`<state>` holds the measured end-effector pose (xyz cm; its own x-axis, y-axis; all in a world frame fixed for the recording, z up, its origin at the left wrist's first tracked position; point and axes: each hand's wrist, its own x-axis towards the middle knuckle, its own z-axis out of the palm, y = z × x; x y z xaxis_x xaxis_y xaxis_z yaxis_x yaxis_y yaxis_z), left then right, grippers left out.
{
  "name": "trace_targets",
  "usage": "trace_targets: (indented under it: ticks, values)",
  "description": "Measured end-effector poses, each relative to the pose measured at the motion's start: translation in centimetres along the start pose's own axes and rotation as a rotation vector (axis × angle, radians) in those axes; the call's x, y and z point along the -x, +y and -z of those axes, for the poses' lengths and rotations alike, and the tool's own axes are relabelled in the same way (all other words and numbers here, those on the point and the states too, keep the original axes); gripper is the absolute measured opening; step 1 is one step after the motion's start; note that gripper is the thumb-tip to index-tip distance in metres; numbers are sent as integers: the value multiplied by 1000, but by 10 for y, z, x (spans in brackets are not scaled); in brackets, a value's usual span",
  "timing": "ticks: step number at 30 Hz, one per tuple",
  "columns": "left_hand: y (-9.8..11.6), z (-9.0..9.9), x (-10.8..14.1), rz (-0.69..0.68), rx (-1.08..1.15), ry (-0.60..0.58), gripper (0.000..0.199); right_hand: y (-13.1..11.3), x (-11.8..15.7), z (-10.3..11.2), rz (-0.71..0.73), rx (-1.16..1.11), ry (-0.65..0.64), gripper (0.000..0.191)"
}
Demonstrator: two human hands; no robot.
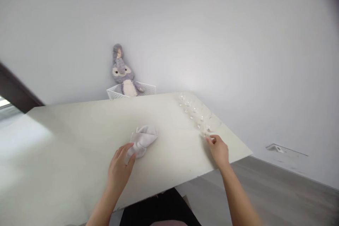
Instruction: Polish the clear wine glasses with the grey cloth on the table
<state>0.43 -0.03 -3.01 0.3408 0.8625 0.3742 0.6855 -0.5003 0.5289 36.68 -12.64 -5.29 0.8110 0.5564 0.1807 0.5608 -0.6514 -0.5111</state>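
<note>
A crumpled white cloth (143, 137) lies on the table left of the middle. My left hand (120, 166) is at its near left edge, thumb and fingers curved around that edge and touching it. To the right, several clear glasses (194, 107) stand close together in a slanting line near the table's right edge. They are see-through and blurred, so their exact shape is hard to make out. My right hand (218, 150) is at the nearest end of the line, with thumb and forefinger pinched on the lower part of the closest glass (209, 127).
The white table (87, 127) ends in a slanting right edge and a near edge close to my body. Behind it, a grey plush toy (122, 72) sits in a white perforated basket (149, 89) against the wall. Grey floor (265, 187) shows at the lower right.
</note>
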Motion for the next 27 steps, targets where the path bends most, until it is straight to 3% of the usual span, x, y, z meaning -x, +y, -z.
trace_targets:
  ticks: [3, 6, 10, 14, 17, 19, 21, 25, 27]
  values:
    - [-5, 1, -13, 38, -129, -54, 35, -20, 24, 7, 59, -114, -9, 29]
    - [-5, -5, -28, 86, -292, -161, 44, -68, 43, 3, 387, -238, -196, 24]
    - [-5, -16, -39, 121, -406, -256, 51, -138, 52, -26, 847, -142, -403, 29]
    - [-8, -22, -39, 107, -357, -272, 54, -178, 49, -64, 1052, -21, -442, 51]
    - [-10, -20, -36, 117, -301, -276, 51, -188, 45, -77, 1096, 4, -488, 32]
    - [-8, -15, -35, 165, -236, -256, 49, -189, 43, -73, 1104, -38, -542, 20]
    - [-4, -5, -36, 212, -156, -158, 46, -186, 43, -61, 1071, -149, -630, 14]
    - [23, 20, -54, 205, -55, 159, 38, -173, 49, -21, 761, -526, -838, 15]
    - [44, 24, -72, 110, -28, 227, 37, -163, 51, -4, 582, -738, -919, 23]
